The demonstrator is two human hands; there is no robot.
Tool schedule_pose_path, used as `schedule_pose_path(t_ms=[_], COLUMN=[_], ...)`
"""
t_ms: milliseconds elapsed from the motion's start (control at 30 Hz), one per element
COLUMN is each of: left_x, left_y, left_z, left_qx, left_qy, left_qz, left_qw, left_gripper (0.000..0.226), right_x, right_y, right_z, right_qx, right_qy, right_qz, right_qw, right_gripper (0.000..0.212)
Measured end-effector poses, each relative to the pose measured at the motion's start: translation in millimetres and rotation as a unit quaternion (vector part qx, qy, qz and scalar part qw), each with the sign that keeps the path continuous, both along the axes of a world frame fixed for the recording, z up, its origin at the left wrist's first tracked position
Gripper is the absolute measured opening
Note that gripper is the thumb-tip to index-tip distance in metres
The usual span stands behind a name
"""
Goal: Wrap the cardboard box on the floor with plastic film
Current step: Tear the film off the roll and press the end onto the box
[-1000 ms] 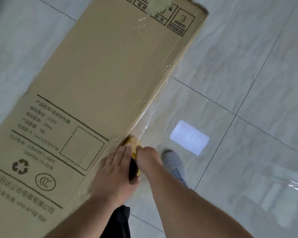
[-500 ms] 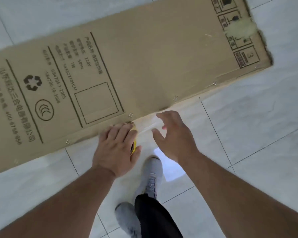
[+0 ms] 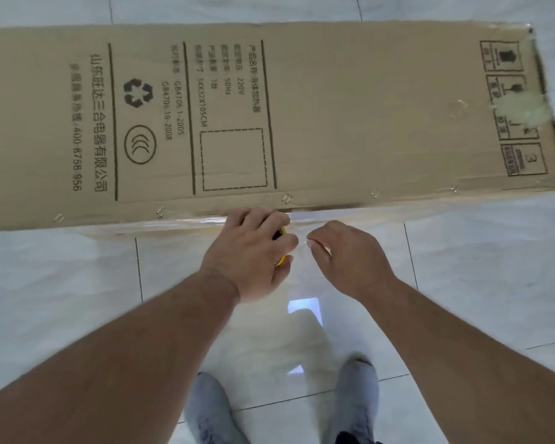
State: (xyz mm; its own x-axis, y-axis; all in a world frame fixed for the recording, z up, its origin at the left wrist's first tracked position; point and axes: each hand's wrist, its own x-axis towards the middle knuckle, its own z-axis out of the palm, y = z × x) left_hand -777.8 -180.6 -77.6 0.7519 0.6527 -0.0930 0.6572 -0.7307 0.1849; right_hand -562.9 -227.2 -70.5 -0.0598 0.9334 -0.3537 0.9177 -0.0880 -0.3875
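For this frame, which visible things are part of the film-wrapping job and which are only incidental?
Part of the job:
- cardboard box lying on the floor
- plastic film along the box's near side
- yellow film roll, gripped by the left hand
- right hand, fingers curled near the film; whether it holds anything is unclear

Incidental:
- tiled floor
- grey shoes

Cardboard box (image 3: 334,107) on floor (image 3: 494,283) — hands at near edge — left (image 3: 253,251), right (image 3: 350,254).

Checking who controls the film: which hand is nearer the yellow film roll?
Left. The left hand grips the yellow film roll at the cardboard box edge; the right hand is beside it, apart.
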Motion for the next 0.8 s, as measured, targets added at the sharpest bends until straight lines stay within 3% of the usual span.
schedule_pose_path(t_ms=[200,367,533,600,800], left_x=[3,2,1,1,1], left_y=[-2,-3,-2,-2,-2], left_z=[5,2,-5,-9,-13], left_qx=[-0.001,0.010,0.046,0.062,0.080], left_qy=[0.042,0.023,-0.026,-0.039,-0.050], left_qz=[0.012,0.014,0.018,0.020,0.035], left_qw=[0.999,1.000,0.998,0.997,0.995], left_gripper=[0.029,0.030,0.035,0.036,0.036], right_x=[11,17,25,27,22], right_y=[-8,-2,7,10,26], right_z=[-5,-11,-23,-24,-16], right_qx=[0.059,0.102,0.190,0.201,0.157], right_qy=[0.041,0.059,0.057,0.048,-0.006], right_qz=[0.005,0.040,0.072,0.080,0.128], right_qw=[0.997,0.992,0.977,0.975,0.979], right_gripper=[0.030,0.044,0.023,0.026,0.022])
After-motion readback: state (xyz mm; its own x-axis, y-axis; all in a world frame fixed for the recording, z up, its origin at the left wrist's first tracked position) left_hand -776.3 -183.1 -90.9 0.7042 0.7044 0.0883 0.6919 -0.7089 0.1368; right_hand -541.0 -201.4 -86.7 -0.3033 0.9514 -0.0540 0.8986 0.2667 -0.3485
